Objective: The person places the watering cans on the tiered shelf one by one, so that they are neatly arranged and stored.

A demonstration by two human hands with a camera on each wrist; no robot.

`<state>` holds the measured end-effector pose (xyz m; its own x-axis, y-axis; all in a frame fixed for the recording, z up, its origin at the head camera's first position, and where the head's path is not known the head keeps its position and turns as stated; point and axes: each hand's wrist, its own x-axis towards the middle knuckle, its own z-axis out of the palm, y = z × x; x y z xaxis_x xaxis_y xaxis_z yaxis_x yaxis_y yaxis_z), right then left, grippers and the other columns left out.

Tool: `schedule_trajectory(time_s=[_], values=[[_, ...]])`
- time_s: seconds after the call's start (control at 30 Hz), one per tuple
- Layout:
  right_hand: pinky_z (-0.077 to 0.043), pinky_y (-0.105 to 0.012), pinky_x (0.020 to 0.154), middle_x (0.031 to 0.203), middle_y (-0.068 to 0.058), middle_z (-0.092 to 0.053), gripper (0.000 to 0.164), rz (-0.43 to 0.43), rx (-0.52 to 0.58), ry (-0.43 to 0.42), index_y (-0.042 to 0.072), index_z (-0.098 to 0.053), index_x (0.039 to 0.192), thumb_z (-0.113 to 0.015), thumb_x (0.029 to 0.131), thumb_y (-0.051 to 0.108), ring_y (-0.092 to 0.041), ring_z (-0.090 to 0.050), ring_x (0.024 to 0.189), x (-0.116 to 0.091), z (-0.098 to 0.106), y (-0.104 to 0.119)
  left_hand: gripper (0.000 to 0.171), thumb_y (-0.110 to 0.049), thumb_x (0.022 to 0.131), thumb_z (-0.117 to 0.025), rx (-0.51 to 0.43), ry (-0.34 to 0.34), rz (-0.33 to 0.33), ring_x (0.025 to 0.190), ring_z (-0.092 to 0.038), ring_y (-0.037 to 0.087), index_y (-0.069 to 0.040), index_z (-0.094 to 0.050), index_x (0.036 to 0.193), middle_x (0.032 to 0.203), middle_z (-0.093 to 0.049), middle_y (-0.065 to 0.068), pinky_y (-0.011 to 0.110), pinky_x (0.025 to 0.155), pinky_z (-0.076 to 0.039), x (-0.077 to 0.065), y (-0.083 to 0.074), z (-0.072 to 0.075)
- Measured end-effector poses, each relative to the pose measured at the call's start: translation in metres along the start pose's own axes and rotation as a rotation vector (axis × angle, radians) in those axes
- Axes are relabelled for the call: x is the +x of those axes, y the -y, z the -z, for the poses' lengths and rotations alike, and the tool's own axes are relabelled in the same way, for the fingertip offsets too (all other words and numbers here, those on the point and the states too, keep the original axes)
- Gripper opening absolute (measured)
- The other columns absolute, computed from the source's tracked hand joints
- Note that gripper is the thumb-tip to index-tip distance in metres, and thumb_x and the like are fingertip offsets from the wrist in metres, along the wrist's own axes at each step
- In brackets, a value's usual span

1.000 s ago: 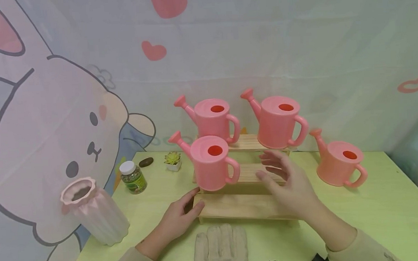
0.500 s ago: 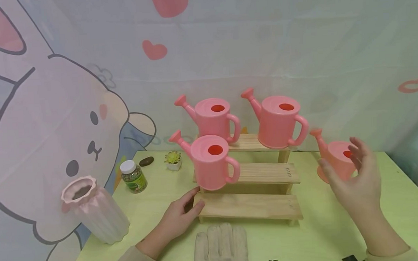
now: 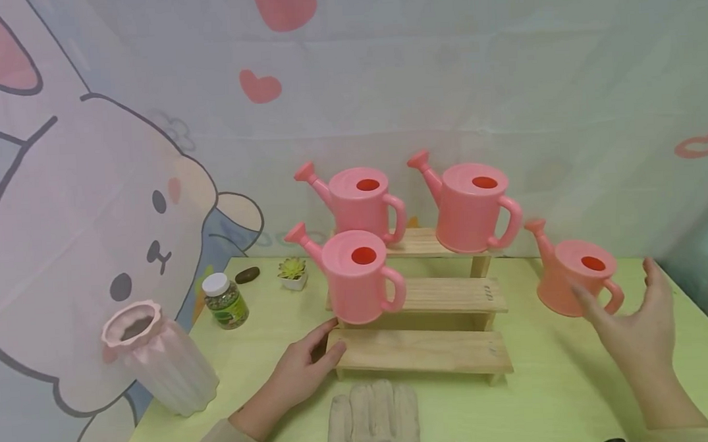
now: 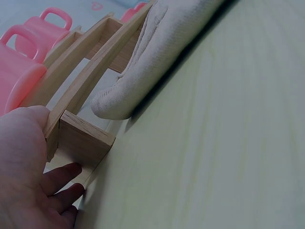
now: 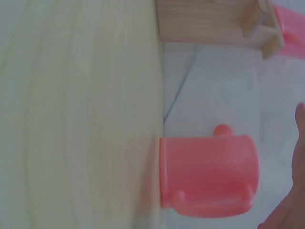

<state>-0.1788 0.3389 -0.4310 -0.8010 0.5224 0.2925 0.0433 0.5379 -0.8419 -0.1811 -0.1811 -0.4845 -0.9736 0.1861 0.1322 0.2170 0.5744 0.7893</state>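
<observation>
My left hand (image 3: 301, 368) holds the left end of the lowest step of a three-tier wooden stand (image 3: 419, 351). In the left wrist view its thumb lies over the plank, with the fingers (image 4: 62, 179) below beside the end support. My right hand (image 3: 640, 334) is spread wide, thumb apart from the fingers, in front of a pink watering can (image 3: 561, 290) on the table at the right. That can's handle (image 3: 615, 296) lies between thumb and fingers in the head view. The right wrist view shows the same watering can (image 5: 209, 171) upright, the hand at the right edge.
Two pink watering cans stand on the top step, and another watering can (image 3: 357, 287) on the middle step's left. A work glove (image 3: 374, 418) lies in front. At left are a pink vase (image 3: 173, 370), a jar (image 3: 227, 305), a small succulent (image 3: 293, 273) and a dark stone (image 3: 247, 275).
My right hand has moved right, from over the stand to the watering can on the table, and its fingers have spread wider. My left hand stays at the stand's end.
</observation>
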Motion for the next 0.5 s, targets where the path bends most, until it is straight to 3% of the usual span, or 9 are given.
schedule_trajectory(time_s=[0.13, 0.27, 0.4, 0.5], values=[[-0.021, -0.070, 0.123, 0.173, 0.007, -0.014, 0.108, -0.017, -0.004, 0.043, 0.039, -0.006, 0.164, -0.080, 0.085, 0.044, -0.029, -0.016, 0.160, 0.005, 0.003, -0.016, 0.054, -0.059, 0.097, -0.060, -0.001, 0.006, -0.005, 0.143, -0.052, 0.020, -0.039, -0.052, 0.147, 0.152, -0.055, -0.001, 0.046, 0.117, -0.044, 0.001, -0.001, 0.000], [-0.020, -0.063, 0.126, 0.174, 0.001, -0.013, 0.108, -0.010, -0.033, 0.085, 0.031, -0.002, 0.166, -0.077, 0.088, 0.046, -0.034, -0.017, 0.160, 0.012, 0.002, -0.033, 0.055, -0.060, 0.097, -0.060, -0.002, 0.008, 0.006, 0.143, -0.051, 0.019, -0.040, -0.052, 0.147, 0.152, -0.055, -0.003, 0.046, 0.118, -0.044, 0.000, 0.000, -0.001], [-0.021, -0.040, 0.131, 0.173, -0.004, -0.020, 0.103, -0.007, -0.063, 0.101, 0.026, -0.006, 0.166, -0.074, 0.091, 0.046, -0.034, -0.024, 0.158, 0.016, 0.001, -0.050, 0.055, -0.059, 0.097, -0.060, 0.000, 0.004, 0.011, 0.142, -0.052, 0.019, -0.038, -0.053, 0.147, 0.151, -0.056, -0.003, 0.046, 0.117, -0.045, -0.001, 0.000, -0.001], [-0.027, -0.015, 0.122, 0.170, -0.008, -0.028, 0.097, 0.007, -0.093, 0.116, 0.024, -0.010, 0.166, -0.071, 0.094, 0.046, -0.033, -0.031, 0.155, 0.017, 0.002, -0.060, 0.054, -0.058, 0.098, -0.060, 0.001, 0.006, 0.005, 0.142, -0.052, 0.020, -0.038, -0.053, 0.147, 0.151, -0.056, -0.002, 0.046, 0.117, -0.045, 0.000, 0.000, 0.000]])
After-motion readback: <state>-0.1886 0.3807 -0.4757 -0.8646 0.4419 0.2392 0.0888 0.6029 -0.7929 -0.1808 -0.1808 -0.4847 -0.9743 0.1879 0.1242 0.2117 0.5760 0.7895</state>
